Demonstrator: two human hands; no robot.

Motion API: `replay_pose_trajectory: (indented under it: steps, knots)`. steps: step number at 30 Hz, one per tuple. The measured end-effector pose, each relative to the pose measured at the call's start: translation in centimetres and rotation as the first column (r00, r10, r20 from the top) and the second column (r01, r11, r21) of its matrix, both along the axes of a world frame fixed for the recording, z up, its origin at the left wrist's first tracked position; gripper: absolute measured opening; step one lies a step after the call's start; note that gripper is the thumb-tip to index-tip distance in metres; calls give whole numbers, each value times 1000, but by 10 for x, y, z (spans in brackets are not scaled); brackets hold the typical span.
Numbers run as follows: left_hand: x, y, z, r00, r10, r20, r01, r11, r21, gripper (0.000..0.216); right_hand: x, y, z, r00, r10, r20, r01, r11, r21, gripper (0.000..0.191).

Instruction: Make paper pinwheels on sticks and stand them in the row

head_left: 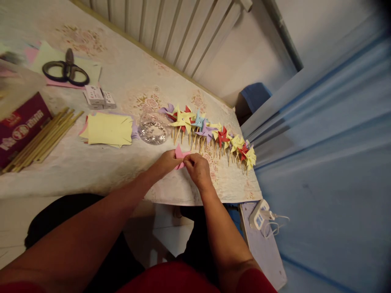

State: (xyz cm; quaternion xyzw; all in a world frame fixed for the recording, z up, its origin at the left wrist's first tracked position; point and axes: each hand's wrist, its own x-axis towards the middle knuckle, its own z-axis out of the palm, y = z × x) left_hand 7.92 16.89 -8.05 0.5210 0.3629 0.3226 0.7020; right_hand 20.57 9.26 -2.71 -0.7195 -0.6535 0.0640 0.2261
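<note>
A pink paper pinwheel with folded blades is held between my two hands near the table's front edge. My left hand grips it from the left side, fingers closed. On the other side, the fingertips of my right hand pinch at its centre; whether a pin is between them is too small to tell. Just behind my hands, a row of finished pinwheels in yellow, red, blue and purple lies on thin sticks. A clear round container of small shiny pins stands to the left of them.
Left of the container lie a stack of cut yellow paper, small white boxes, black-handled scissors on paper sheets, and a bundle of sticks against a maroon box. A blue curtain hangs right; a power strip sits below.
</note>
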Motion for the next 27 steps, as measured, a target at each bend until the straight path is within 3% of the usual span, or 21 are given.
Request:
replay_pose_trajectory:
  steps: [4, 10, 17, 23, 25, 27]
  knots:
    - [-1, 0, 4, 996, 12, -86, 1, 989, 146, 14, 1, 5, -1, 999, -12, -36, 12, 1000, -2, 17]
    - [-4, -1, 12, 983, 77, -168, -34, 969, 243, 8, 1, 8, -17, 937, -158, -313, 150, 987, -50, 18]
    - [-3, -2, 12, 973, 47, -224, 27, 948, 318, 13, 0, 2, -3, 1000, -30, -10, 29, 999, -17, 14]
    - [-4, -2, 11, 966, 43, -255, 52, 933, 355, 12, 2, 5, -21, 930, -188, -315, 170, 982, -85, 17]
    - [-4, -2, 11, 958, 36, -283, 72, 930, 360, 10, 1, 4, -23, 939, -181, -292, 169, 983, -68, 18]
    - [-3, -2, 11, 950, 22, -311, 98, 926, 364, 9, 1, 2, -19, 981, -112, -160, 111, 994, -17, 16]
